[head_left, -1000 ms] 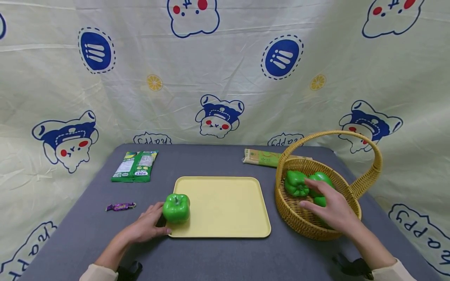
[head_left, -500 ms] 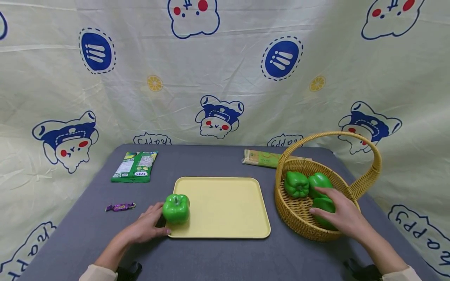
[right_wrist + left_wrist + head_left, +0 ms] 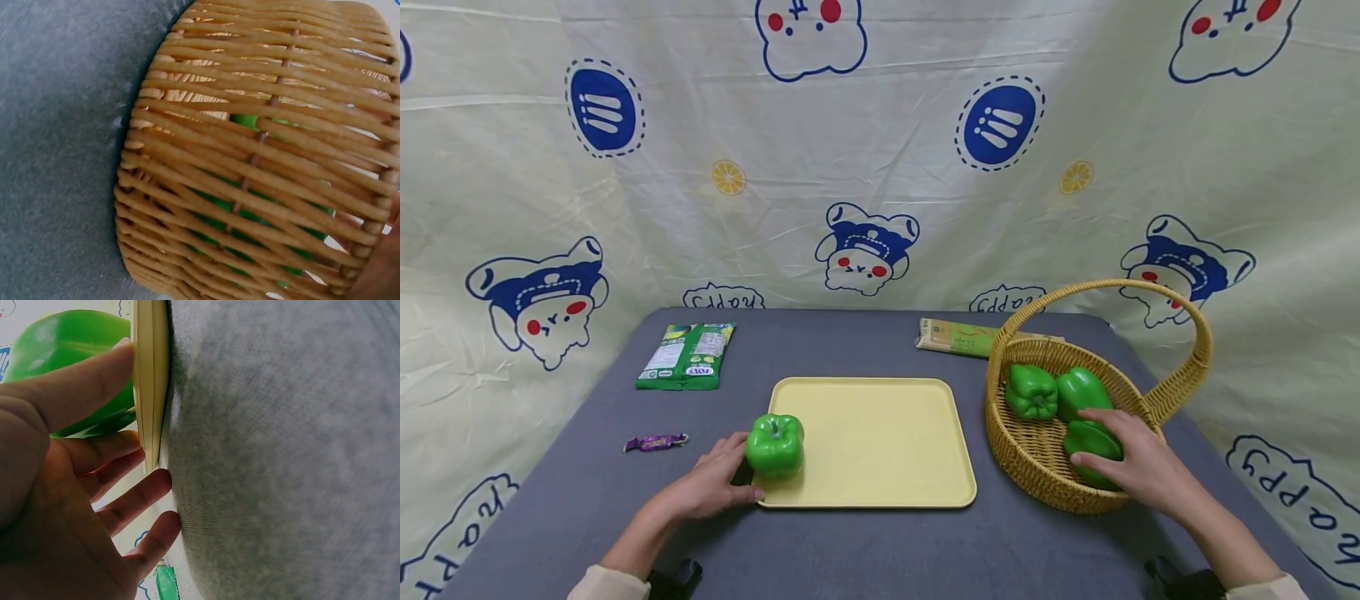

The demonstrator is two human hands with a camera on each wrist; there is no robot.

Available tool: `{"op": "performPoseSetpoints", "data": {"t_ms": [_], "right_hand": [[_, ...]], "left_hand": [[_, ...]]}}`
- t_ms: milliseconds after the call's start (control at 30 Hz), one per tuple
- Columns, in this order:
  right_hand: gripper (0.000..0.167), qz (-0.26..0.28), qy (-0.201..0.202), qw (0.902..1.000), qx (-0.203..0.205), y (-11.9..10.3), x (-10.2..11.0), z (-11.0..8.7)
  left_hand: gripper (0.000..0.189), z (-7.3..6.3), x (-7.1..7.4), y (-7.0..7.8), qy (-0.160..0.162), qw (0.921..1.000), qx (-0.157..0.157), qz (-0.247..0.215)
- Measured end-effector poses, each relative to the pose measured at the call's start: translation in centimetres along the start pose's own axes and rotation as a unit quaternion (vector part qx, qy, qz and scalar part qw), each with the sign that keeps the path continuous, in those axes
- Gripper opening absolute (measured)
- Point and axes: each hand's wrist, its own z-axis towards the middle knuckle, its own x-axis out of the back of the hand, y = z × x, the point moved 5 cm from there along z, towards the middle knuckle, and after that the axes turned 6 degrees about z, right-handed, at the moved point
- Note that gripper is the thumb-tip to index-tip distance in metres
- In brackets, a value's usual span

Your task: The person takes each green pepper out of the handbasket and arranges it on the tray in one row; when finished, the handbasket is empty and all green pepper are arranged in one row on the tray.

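Observation:
A green bell pepper (image 3: 775, 445) stands upright on the left end of the pale yellow tray (image 3: 880, 442). My left hand (image 3: 718, 482) rests beside it, thumb and fingertips at the tray's left edge. In the left wrist view the thumb lies against the tray's rim (image 3: 150, 381), and the other fingers spread toward the table. At the right, my right hand (image 3: 1142, 458) reaches into a wicker basket (image 3: 1022, 467) and holds the nearest green bell pepper (image 3: 1086, 437) between thumb and fingers. Two more green peppers (image 3: 1032, 392) lie behind it. The weave hides most of this grip in the right wrist view.
The basket's tall arched handle (image 3: 1180, 383) rises at its right. Behind the basket lies a long green-and-tan packet (image 3: 962, 337). A green snack bag (image 3: 688, 357) and a purple wrapped candy (image 3: 656, 442) lie on the left of the grey table (image 3: 850, 550).
My right hand has moved right and toward me inside the basket, from over the peppers to around the nearest one. The left hand, tray and its pepper stay in place.

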Motion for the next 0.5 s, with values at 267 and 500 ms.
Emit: {"op": "performPoseSetpoints", "data": {"t_ms": [267, 500], "right_hand": [[0.061, -0.008, -0.004, 1.0000, 0.000, 0.61, -0.08, -0.34], [0.057, -0.011, -0.011, 0.9999, -0.005, 0.87, -0.12, -0.50]], "left_hand": [[0.074, 0.01, -0.03, -0.04, 0.004, 1.0000, -0.003, 0.002], [0.075, 0.05, -0.06, -0.14, 0.006, 1.0000, -0.005, 0.004]]}}
